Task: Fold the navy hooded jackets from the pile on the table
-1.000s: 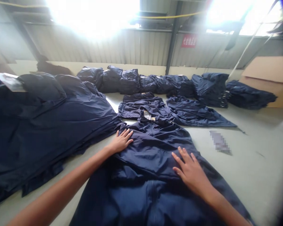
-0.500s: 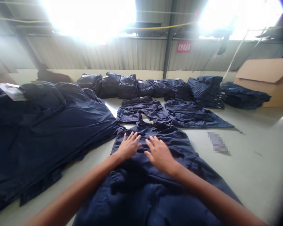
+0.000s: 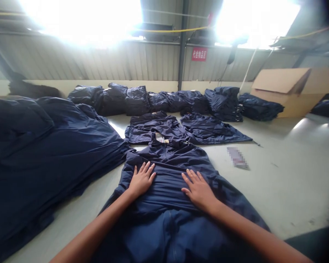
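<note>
A navy blue jacket [image 3: 167,190] lies spread in front of me, its collar at the far end with a pale label [image 3: 161,138] inside the neck. My left hand [image 3: 142,179] rests flat on the left part of the jacket's chest, fingers spread. On the right part, my right hand [image 3: 199,188] presses flat too, its fingers apart. Between the two hands the fabric is drawn into crosswise folds. Neither hand grasps anything.
To the left lies a large heap of navy garments [image 3: 71,146]. Beyond the collar are more spread garments [image 3: 156,128], with folded stacks [image 3: 137,100] along the wall. A cardboard box [image 3: 293,104] stands at the back right. A small blurred-out item [image 3: 237,157] lies on the pale surface.
My hands have moved apart and now lie flat on the jacket, where crosswise folds have formed between them. The view has turned slightly to the right.
</note>
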Demonstrator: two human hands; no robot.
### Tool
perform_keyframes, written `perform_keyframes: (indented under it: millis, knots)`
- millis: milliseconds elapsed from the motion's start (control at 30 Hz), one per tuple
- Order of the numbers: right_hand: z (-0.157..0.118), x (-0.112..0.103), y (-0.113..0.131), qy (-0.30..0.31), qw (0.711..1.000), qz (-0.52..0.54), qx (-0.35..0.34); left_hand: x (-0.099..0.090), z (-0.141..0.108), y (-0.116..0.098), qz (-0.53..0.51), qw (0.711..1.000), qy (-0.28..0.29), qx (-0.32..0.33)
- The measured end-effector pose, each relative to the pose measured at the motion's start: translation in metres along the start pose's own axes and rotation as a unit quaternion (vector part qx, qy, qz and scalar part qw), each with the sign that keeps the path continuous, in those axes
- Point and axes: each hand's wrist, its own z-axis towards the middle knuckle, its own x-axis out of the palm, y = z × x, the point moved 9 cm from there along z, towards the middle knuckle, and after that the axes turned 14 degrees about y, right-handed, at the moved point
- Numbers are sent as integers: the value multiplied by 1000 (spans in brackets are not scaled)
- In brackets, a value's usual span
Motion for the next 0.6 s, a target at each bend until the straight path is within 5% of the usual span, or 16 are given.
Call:
perform_keyframes:
  millis: [167, 367, 467, 533, 600]
  knots:
    - [-35, 2, -59, 3, 998, -36, 43, 3, 0, -3, -3, 1000, 5, 1]
    - [-26, -5, -77, 31, 998, -25, 57, -6, 9, 16, -68, 997, 29, 32]
    - [-3, -25, -89, 22, 998, -7, 64, -41, 6, 58, -96, 994, -47, 12]
    - [19, -42, -104, -9, 997, 26, 66, -64, -1, 99, -87, 987, -112, -73]
    - [44, -58, -125, -39, 993, 65, 87, -71, -4, 134, -106, 976, -116, -149]
